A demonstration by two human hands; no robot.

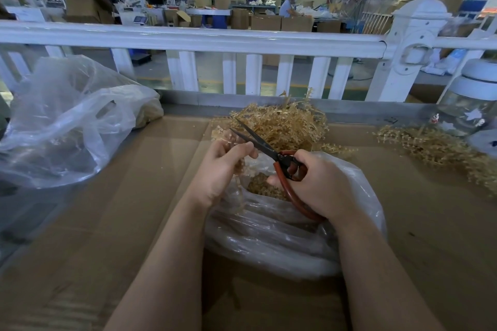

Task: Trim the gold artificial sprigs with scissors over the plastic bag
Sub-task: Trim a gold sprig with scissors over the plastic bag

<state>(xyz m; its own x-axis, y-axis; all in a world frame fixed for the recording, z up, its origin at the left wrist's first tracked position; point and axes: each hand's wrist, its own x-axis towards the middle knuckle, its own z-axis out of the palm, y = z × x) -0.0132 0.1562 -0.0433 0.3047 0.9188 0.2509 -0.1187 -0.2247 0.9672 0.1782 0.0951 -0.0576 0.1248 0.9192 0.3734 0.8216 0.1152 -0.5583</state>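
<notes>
Over the middle of the cardboard-covered worktop (107, 223), the left hand (220, 169) pinches a gold sprig (238, 166) between curled fingers and thumb, its stem trailing down toward the bag mouth. The right hand (317, 185) grips the red handles of the scissors (269, 149), fingers through the loops; the dark blades stand parted, tips pointing away and to the left, just past the left fingertips. This looks like the cutting step itself: blades open, sprig presented, cut not yet made. The next move likely calls for steering the sprig between the blades, clear of the fingertips, then closing.

Directly beneath both hands sits the plastic bag (282, 244), mouth open, holding a heap of small gold trimmings (265, 188). Beyond it, toward the far edge, lies 1 pile of untrimmed gold sprigs (290, 123); another spread (435, 148) lies near the far right corner beside a clear jar (468, 107). At the left edge slumps a second large clear bag (67, 121), contents hard to tell.
</notes>
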